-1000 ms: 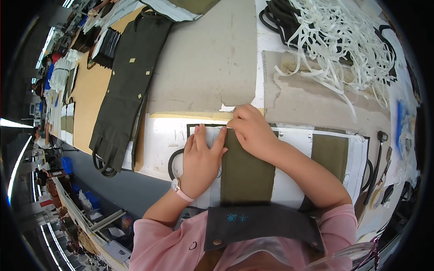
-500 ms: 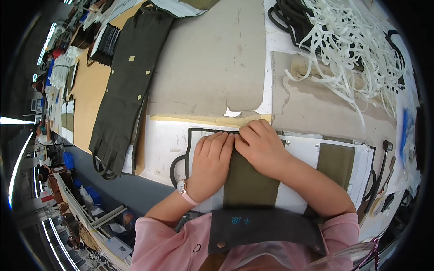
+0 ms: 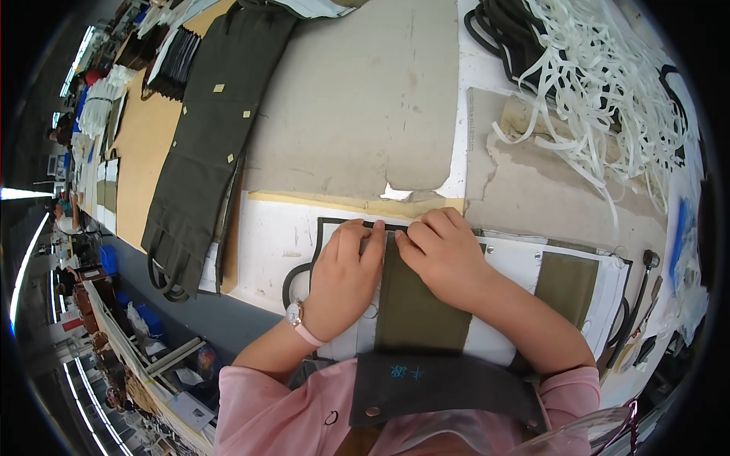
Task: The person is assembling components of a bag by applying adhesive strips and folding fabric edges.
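Observation:
A white fabric bag panel point(image 3: 502, 273) with olive bands and dark edging lies flat in front of me. At its far edge, my left hand point(image 3: 342, 277) is closed with bent fingers on the dark binding, to the left of the olive band point(image 3: 418, 304). My right hand point(image 3: 445, 254) is closed on the same edge just beside it, fingers curled and tips pressed down. A small gap separates the two hands. The fingertips partly hide the binding. A dark loop handle point(image 3: 293, 281) sticks out on the panel's left side.
A dark olive bag piece point(image 3: 201, 144) with small yellowish tabs lies at left. Worn grey board point(image 3: 357, 99) covers the table beyond the panel. Tangled white strips point(image 3: 608, 106) heap at far right, over dark straps. A round-headed tool point(image 3: 650, 260) lies at right.
My left hand has shifted slightly left and its fingers have lifted and spread a little along the edge, widening the gap to my right hand. The right hand stays at the edge.

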Motion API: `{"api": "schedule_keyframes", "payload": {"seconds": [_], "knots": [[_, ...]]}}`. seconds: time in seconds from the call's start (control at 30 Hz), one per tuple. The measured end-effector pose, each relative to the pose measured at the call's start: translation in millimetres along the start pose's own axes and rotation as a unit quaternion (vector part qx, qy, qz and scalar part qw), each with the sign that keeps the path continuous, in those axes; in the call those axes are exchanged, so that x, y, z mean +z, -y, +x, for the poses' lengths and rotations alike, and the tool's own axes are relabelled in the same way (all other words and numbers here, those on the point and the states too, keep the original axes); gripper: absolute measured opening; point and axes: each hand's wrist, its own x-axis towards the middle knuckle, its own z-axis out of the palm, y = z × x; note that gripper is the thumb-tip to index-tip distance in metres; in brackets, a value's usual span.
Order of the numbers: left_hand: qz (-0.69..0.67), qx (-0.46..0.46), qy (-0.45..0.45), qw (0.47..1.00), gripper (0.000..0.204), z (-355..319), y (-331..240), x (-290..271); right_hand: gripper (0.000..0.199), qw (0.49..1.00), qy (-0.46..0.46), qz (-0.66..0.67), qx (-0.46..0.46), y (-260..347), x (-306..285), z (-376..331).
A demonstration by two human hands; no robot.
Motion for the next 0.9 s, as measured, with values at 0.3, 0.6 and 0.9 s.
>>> {"api": "schedule_keyframes", "payload": {"seconds": [0.3, 0.6, 0.9], "knots": [[-0.074, 0.041, -0.004, 0.996, 0.041, 8, -10, 0, 0.019, 0.998, -0.051, 0.012, 0.045, -5, -5, -2], [-0.043, 0.036, 0.036, 0.998, 0.052, -1, -28, -7, 0.018, 0.997, -0.027, -0.053, 0.052, -14, -24, -29], [-0.011, 0.041, 0.030, 0.999, 0.051, -3, -32, 0, 0.017, 0.994, -0.031, -0.089, 0.056, -14, -19, -25]]}}
